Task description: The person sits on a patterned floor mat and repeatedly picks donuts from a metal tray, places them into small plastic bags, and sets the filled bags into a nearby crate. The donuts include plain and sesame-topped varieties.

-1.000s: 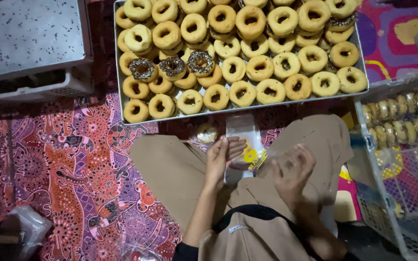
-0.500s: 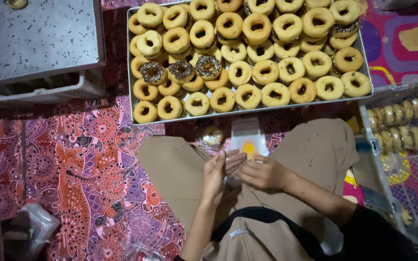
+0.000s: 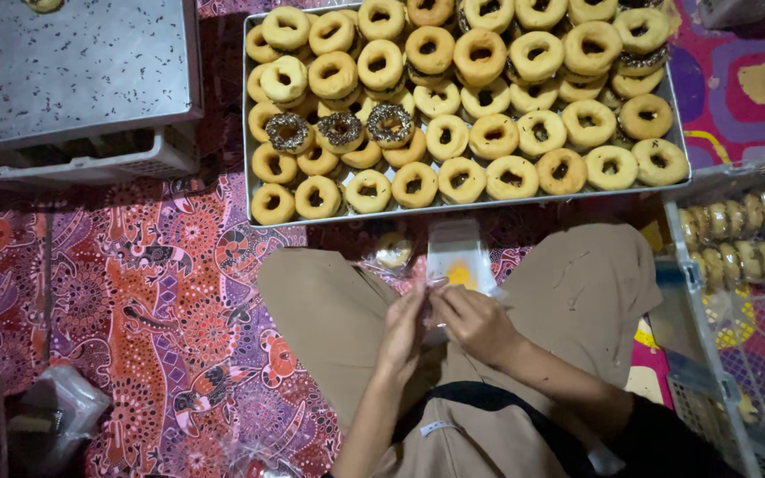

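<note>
Both hands, left hand (image 3: 403,329) and right hand (image 3: 474,320), pinch the small clear plastic bag (image 3: 459,262); spreading its mouth evenly should work best.

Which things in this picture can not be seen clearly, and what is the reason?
- Head view: the plastic bag lower end is hidden behind the left hand and right hand.
- Whether the bag holds anything: too clear to tell.
- Tray of doughnuts: far row cut by the top edge.
- Doughnuts in the white basket: cut by the right edge, blurred by mesh.
</note>
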